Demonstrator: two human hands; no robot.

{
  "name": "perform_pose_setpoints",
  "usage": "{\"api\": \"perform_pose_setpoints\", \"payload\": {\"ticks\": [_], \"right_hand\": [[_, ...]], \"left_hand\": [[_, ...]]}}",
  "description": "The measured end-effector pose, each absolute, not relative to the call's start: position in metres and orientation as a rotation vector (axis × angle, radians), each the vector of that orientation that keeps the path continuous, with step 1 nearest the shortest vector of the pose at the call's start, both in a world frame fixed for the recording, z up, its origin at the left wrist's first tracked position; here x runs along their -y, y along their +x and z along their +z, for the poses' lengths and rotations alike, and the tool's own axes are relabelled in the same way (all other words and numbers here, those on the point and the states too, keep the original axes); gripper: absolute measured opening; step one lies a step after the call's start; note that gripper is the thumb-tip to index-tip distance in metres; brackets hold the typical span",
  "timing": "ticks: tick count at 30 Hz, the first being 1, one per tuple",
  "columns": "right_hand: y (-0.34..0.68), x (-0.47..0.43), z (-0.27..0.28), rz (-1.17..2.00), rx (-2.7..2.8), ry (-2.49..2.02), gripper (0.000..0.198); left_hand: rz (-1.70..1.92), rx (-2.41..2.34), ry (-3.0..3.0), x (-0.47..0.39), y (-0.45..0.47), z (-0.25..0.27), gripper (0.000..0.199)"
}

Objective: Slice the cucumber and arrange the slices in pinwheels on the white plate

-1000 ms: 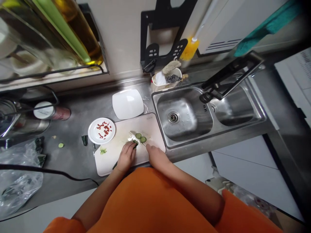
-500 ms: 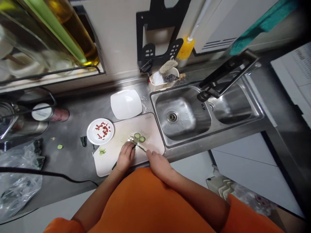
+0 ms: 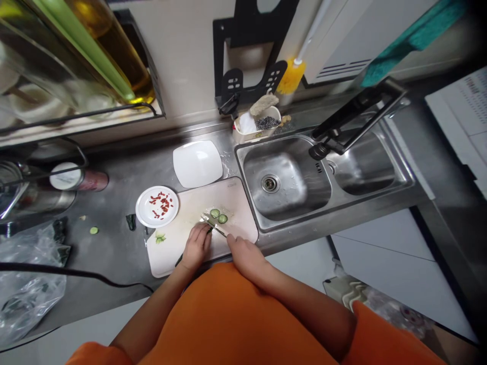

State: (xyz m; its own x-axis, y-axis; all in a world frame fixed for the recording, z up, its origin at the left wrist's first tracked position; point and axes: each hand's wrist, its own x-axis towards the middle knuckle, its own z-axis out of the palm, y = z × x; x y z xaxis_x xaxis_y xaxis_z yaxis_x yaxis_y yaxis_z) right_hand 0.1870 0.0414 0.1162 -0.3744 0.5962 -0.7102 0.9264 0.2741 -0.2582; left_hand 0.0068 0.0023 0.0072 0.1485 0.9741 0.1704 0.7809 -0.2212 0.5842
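Note:
On the pale cutting board (image 3: 236,200), my left hand (image 3: 197,245) is closed over a dark green cucumber (image 3: 179,259), most of it hidden beneath the palm. My right hand (image 3: 247,257) grips the handle of a knife (image 3: 213,225), whose blade lies against the cucumber's end by my left fingertips. Two round cucumber slices (image 3: 218,216) rest just beyond the blade. Several thin pale green pieces (image 3: 160,236) lie at the board's left side. A round white plate (image 3: 140,209) with small red berries overlaps the board's upper left corner.
Behind the board sits a square white plate (image 3: 198,163). The steel sink (image 3: 292,177) with a black faucet (image 3: 342,126) is to the right. On the left counter are a cucumber end (image 3: 131,221), a small slice (image 3: 94,230), a plastic bag (image 3: 32,284) and a black cable (image 3: 95,274).
My right hand and the knife have shifted slightly left, toward my left hand. The left hand, the cucumber slices and the plates stay where they were.

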Motion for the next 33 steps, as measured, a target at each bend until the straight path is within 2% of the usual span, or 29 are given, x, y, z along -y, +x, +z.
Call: {"api": "perform_pose_setpoints", "payload": {"ticks": [17,33], "right_hand": [[0.159,-0.054,0.070,-0.932,-2.188,1.414,0.036],[0.190,-0.050,0.109,-0.900,-2.075,1.395,0.038]], "left_hand": [[0.736,-1.664,2.046,0.000,0.005,0.001,0.030],[0.751,-1.685,2.027,-0.001,0.004,0.005,0.029]]}}
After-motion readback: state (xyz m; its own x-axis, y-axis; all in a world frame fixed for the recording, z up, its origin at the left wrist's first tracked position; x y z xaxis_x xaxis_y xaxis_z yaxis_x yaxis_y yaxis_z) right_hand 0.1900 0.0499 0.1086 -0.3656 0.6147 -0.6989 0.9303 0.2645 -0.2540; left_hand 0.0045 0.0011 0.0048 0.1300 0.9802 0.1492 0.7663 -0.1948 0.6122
